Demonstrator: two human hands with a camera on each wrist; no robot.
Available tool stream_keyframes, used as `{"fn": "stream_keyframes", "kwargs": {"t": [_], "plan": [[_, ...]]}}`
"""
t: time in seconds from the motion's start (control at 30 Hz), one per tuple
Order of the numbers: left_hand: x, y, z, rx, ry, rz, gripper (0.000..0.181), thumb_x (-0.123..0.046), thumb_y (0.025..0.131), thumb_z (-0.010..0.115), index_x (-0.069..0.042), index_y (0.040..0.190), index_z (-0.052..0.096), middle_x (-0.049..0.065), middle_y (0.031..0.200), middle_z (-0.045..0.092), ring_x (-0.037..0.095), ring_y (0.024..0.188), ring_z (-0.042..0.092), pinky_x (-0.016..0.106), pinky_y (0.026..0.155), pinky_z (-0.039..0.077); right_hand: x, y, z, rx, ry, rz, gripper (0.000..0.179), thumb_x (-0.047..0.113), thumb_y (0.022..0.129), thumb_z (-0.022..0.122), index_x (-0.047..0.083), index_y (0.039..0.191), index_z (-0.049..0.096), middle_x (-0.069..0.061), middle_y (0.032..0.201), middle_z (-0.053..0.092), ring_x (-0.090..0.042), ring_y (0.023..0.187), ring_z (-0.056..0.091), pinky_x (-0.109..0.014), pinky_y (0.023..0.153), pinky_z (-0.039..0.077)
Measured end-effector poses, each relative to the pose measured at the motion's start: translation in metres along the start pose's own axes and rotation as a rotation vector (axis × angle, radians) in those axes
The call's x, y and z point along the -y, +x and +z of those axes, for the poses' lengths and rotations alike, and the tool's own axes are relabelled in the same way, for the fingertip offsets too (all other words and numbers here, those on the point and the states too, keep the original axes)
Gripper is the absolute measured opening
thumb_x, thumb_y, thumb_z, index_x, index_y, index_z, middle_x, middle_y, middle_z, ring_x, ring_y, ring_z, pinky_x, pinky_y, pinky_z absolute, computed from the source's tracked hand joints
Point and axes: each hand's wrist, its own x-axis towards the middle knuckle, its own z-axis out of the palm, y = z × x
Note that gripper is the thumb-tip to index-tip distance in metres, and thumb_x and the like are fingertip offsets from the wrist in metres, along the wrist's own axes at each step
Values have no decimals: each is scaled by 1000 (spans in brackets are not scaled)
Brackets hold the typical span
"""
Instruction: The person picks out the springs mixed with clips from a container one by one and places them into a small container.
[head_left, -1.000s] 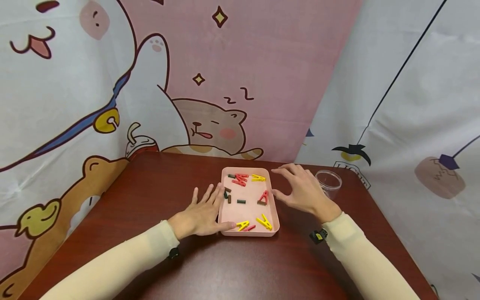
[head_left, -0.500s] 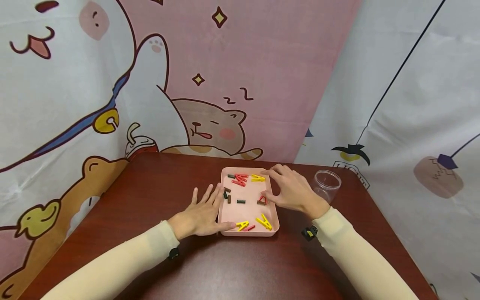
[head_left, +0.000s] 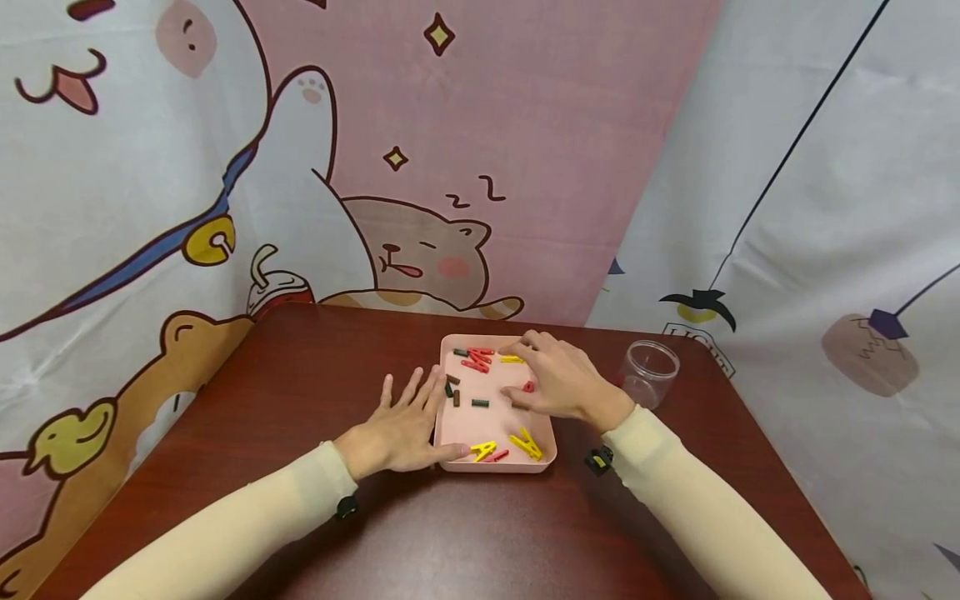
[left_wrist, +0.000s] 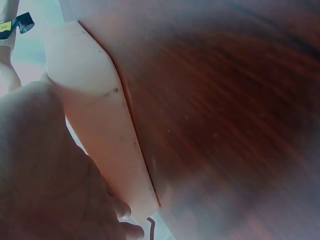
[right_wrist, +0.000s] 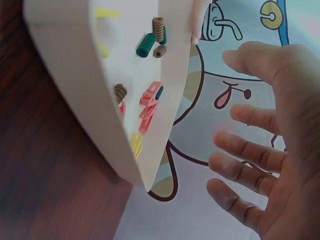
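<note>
Right hand (head_left: 558,377): moves in over tray (head_left: 495,467), 2 o'clock, fingers spread, nothing pinched; puts red clip (head_left: 528,387) within reach.

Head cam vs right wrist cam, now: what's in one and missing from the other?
Only head: the clear jar, the cream sleeves and the duck drawing.
Only right wrist: the palm side of the right grip and the outer face of the right-hand wall of the pink tray.
Both: that tray, red clothespins, yellow clothespins, green coil springs, brown coil springs, the reddish-brown table, the right grip.
</note>
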Motion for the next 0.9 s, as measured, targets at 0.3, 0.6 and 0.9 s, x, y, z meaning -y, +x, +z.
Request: {"fn": "stream_keyframes", "kwargs": {"t": [0.3,0.6,0.9], "plan": [[1,-1,2,-2,-19,-11,131,-96,102,51,-9,188,4,13,199,2,41,186,2,81,144,1,12,19,4,18,-22,-51,62,59,98,86,22,146,79,-7,136,77,-32,108,79,-51,85,69],[1,-1,1,-5,-9,-8,131,-96,102,51,-9,188,3,12,199,0,41,186,2,81,144,1,22,35,13,82,-3,-43,57,58,99,85,23,144,81,-7,140,77,-30,120,77,-53,94,69],[1,-1,1,-11,-14,-4,131,-96,102,52,-9,188,4,12,199,1,41,186,4,81,144,2,28,49,28,96,-46,-125,51,56,95,90,24,135,87,-1,129,83,-22,113,79,-48,96,69]]}}
